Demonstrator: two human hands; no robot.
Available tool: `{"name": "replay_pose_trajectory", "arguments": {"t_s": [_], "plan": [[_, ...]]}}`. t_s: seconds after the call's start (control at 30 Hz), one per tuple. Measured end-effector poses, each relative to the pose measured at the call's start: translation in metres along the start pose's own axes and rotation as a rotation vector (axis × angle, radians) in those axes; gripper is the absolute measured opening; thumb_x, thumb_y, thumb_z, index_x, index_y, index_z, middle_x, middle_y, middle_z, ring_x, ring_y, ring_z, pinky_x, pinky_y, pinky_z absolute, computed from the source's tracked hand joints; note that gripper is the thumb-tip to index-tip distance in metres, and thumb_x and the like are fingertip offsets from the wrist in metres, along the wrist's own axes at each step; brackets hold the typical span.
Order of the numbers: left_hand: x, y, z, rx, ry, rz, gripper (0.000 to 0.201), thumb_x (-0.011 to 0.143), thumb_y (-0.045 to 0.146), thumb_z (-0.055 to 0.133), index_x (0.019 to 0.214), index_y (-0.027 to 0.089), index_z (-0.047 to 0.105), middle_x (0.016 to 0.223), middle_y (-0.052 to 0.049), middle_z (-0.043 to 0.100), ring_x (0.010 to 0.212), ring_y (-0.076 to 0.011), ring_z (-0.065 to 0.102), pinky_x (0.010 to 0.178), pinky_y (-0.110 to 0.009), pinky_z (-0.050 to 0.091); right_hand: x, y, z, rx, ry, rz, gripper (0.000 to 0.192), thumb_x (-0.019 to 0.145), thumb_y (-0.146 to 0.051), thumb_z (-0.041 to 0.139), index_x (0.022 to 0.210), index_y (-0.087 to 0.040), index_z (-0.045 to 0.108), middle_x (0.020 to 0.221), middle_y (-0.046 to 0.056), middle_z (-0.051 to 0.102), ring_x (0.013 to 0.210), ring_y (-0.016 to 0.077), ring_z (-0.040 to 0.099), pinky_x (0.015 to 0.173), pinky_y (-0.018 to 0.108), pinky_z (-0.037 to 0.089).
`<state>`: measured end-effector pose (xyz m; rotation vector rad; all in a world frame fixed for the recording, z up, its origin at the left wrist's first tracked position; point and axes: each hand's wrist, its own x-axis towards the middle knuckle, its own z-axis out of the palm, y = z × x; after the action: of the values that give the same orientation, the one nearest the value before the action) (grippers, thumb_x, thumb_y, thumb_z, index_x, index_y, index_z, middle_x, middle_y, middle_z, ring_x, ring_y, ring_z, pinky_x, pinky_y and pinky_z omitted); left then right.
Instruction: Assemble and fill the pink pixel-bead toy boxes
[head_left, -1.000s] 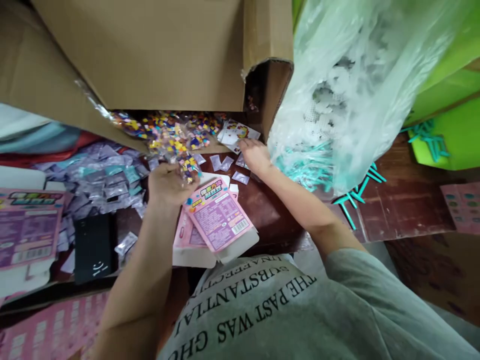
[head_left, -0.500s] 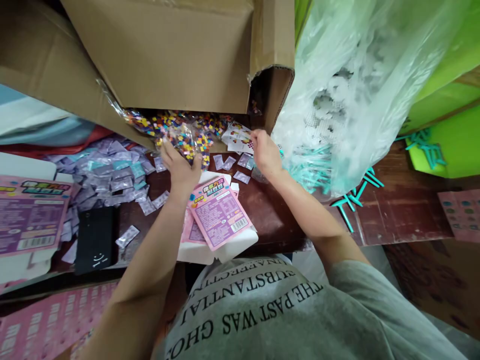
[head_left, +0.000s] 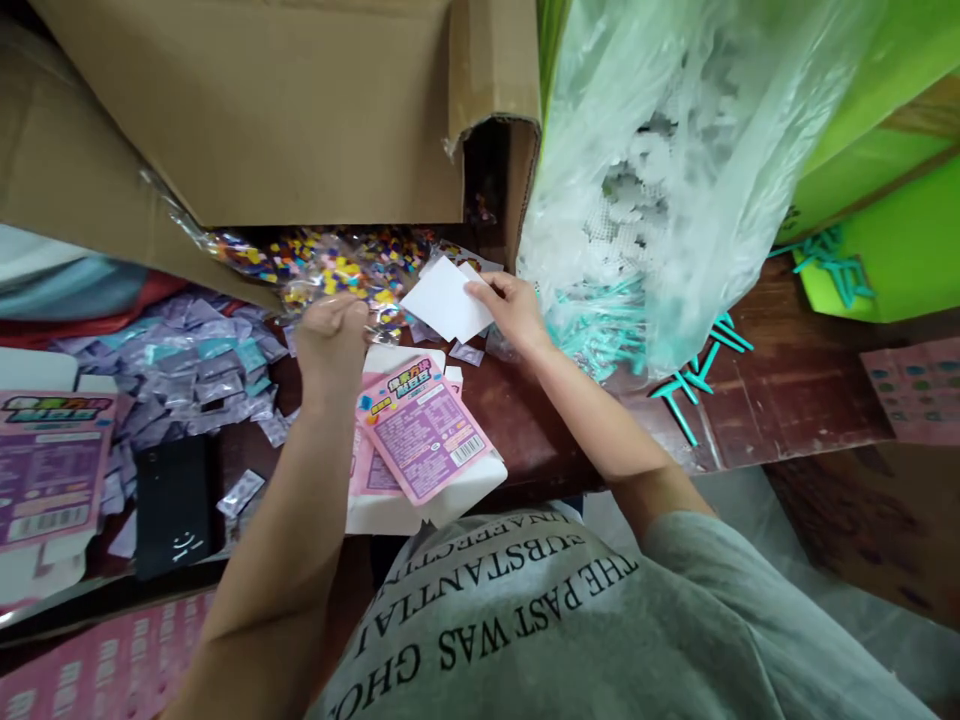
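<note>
The right hand [head_left: 516, 312] pinches white cards [head_left: 444, 298] at their right side, above the counter [head_left: 541, 425], beyond the pink boxes [head_left: 429, 432] at its near edge. Left of them, the left hand [head_left: 328, 342] curls by bead bags [head_left: 341, 272], its grip unclear.

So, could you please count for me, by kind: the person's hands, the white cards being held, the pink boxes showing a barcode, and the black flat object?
Left hand and right hand: 2
White cards visible in the right hand: 2, perhaps more behind
Pink boxes showing a barcode: 2
Black flat object: 1
Total visible: 7
</note>
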<state>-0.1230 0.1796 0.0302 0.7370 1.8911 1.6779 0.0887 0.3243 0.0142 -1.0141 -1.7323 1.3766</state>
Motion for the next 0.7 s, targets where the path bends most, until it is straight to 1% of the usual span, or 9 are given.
{"name": "replay_pose_trajectory", "arguments": {"t_s": [0.1, 0.17, 0.23, 0.3, 0.4, 0.47, 0.5, 0.6, 0.7], "plan": [[-0.006, 0.000, -0.005, -0.179, 0.089, -0.045, 0.022, 0.080, 0.025, 0.081, 0.087, 0.021, 0.060, 0.077, 0.004, 0.065, 0.071, -0.0105, 0.064, 0.062, -0.022, 0.050, 0.004, -0.001, -0.008, -0.193, 0.050, -0.095, 0.016, 0.095, -0.034, 0.078, 0.089, -0.021, 0.070, 0.094, 0.002, 0.074, 0.094, 0.0196, 0.066, 0.094, 0.035, 0.054], [-0.013, 0.001, -0.008, -0.266, 0.087, -0.081, 0.028, 0.078, 0.023, 0.085, 0.087, 0.022, 0.058, 0.080, 0.004, 0.068, 0.075, -0.0107, 0.068, 0.066, -0.023, 0.054, -0.005, -0.013, -0.011, -0.234, 0.101, -0.267, 0.017, 0.098, -0.037, 0.077, 0.090, -0.023, 0.072, 0.103, 0.005, 0.075, 0.106, 0.0233, 0.068, 0.104, 0.041, 0.056], [-0.023, 0.004, -0.011, -0.357, 0.065, -0.118, 0.035, 0.073, 0.022, 0.090, 0.084, 0.022, 0.057, 0.081, 0.005, 0.069, 0.077, -0.0117, 0.071, 0.071, -0.025, 0.059, -0.022, -0.033, -0.012, -0.201, 0.147, -0.480, 0.019, 0.104, -0.043, 0.072, 0.099, -0.025, 0.074, 0.121, 0.008, 0.074, 0.124, 0.0264, 0.067, 0.117, 0.048, 0.053], [-0.036, 0.009, -0.009, -0.429, 0.014, -0.145, 0.040, 0.070, 0.026, 0.095, 0.085, 0.023, 0.058, 0.082, 0.005, 0.071, 0.081, -0.0152, 0.075, 0.079, -0.032, 0.066, -0.039, -0.055, -0.013, -0.093, 0.159, -0.560, 0.024, 0.109, -0.050, 0.066, 0.109, -0.027, 0.073, 0.134, 0.008, 0.071, 0.136, 0.0269, 0.063, 0.124, 0.051, 0.049], [-0.059, 0.022, 0.004, -0.523, -0.180, -0.163, 0.046, 0.063, 0.027, 0.102, 0.091, 0.025, 0.065, 0.091, 0.003, 0.076, 0.091, -0.0220, 0.080, 0.088, -0.043, 0.072, -0.054, -0.075, -0.010, 0.123, 0.048, -0.405, 0.039, 0.110, -0.066, 0.062, 0.113, -0.027, 0.064, 0.129, 0.007, 0.070, 0.130, 0.0236, 0.065, 0.117, 0.045, 0.055], [-0.073, 0.031, 0.018, -0.584, -0.320, -0.169, 0.052, 0.060, 0.032, 0.108, 0.097, 0.028, 0.072, 0.105, 0.000, 0.082, 0.100, -0.0266, 0.082, 0.092, -0.047, 0.073, -0.055, -0.076, -0.007, 0.192, -0.081, -0.318, 0.047, 0.104, -0.073, 0.066, 0.111, -0.026, 0.059, 0.125, 0.006, 0.070, 0.124, 0.0216, 0.067, 0.111, 0.040, 0.058], [-0.079, 0.036, 0.025, -0.602, -0.357, -0.161, 0.057, 0.057, 0.038, 0.111, 0.100, 0.030, 0.075, 0.111, -0.001, 0.083, 0.104, -0.0285, 0.082, 0.095, -0.048, 0.073, -0.055, -0.073, -0.007, 0.196, -0.135, -0.287, 0.050, 0.102, -0.074, 0.070, 0.109, -0.026, 0.057, 0.124, 0.006, 0.070, 0.121, 0.0209, 0.067, 0.109, 0.039, 0.058], [-0.087, 0.048, 0.048, -0.566, -0.347, -0.135, 0.064, 0.057, 0.048, 0.113, 0.110, 0.031, 0.081, 0.118, -0.004, 0.085, 0.113, -0.0317, 0.082, 0.105, -0.048, 0.071, -0.058, -0.060, -0.013, 0.167, -0.181, -0.204, 0.052, 0.097, -0.069, 0.078, 0.114, -0.025, 0.057, 0.123, 0.006, 0.070, 0.113, 0.0195, 0.068, 0.107, 0.038, 0.059], [-0.088, 0.055, 0.076, -0.467, -0.292, -0.151, 0.051, 0.067, 0.039, 0.108, 0.109, 0.027, 0.082, 0.119, -0.005, 0.085, 0.119, -0.0309, 0.082, 0.112, -0.048, 0.068, -0.070, -0.051, -0.026, 0.148, -0.133, -0.134, 0.068, 0.089, -0.063, 0.090, 0.133, -0.023, 0.057, 0.134, 0.009, 0.071, 0.122, 0.0217, 0.069, 0.108, 0.038, 0.059]]}}
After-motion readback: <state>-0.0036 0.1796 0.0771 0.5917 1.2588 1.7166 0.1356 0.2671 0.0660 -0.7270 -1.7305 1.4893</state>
